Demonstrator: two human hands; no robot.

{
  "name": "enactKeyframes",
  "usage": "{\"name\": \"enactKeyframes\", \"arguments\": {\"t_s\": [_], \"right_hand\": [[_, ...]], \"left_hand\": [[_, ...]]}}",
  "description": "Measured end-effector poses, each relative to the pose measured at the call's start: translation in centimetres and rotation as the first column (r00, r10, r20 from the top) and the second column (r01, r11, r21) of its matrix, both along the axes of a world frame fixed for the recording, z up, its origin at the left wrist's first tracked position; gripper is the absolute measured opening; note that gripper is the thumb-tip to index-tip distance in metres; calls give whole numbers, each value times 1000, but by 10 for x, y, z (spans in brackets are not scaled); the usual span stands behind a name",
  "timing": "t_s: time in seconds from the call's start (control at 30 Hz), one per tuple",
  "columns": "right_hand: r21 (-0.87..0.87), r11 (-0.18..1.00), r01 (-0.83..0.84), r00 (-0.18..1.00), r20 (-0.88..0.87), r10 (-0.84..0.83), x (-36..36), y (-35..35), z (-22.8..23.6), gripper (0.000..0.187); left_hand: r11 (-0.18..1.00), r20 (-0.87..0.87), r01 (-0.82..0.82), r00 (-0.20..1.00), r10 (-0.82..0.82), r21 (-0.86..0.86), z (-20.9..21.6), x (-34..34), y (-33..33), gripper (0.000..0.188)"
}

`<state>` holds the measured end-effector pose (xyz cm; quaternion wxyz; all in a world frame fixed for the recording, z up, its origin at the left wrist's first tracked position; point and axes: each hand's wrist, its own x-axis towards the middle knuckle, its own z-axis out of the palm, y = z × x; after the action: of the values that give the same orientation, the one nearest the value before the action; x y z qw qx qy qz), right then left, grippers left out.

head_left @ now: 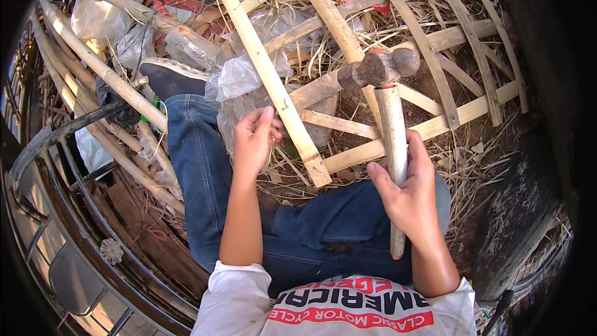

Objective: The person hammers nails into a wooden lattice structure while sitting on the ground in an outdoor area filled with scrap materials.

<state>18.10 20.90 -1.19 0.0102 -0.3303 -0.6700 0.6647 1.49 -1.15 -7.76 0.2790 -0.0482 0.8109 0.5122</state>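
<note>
The hammer (pixel 392 127) is gripped by the right fingers (pixel 419 154) over the lattice (pixel 429 127), the left fingers (pixel 262 126) are curled beside a strip (pixel 264 63), hold unclear, and hammering seems in hand, strip-steadying being required.

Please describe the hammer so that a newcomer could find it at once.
Start from the bamboo lattice ahead of the person's blue jeans. At its near side, the right hand grips the hammer by its pale handle. Unlike the flat slats around, it bears a dark metal head.
</note>
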Motion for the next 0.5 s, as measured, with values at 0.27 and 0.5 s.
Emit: {"name": "enactKeyframes", "arguments": {"t_s": [0.27, 0.5], "right_hand": [[9, 997, -79, 996, 35, 78, -17, -37, -21, 45], [-19, 983, -181, 979, -97, 179, -13, -58, -51, 47]], "left_hand": [[993, 4, -119, 993, 119, -3, 4, 1, 20, 27], [989, -76, -65, 996, 55, -137, 0, -6, 27, 31]]}}
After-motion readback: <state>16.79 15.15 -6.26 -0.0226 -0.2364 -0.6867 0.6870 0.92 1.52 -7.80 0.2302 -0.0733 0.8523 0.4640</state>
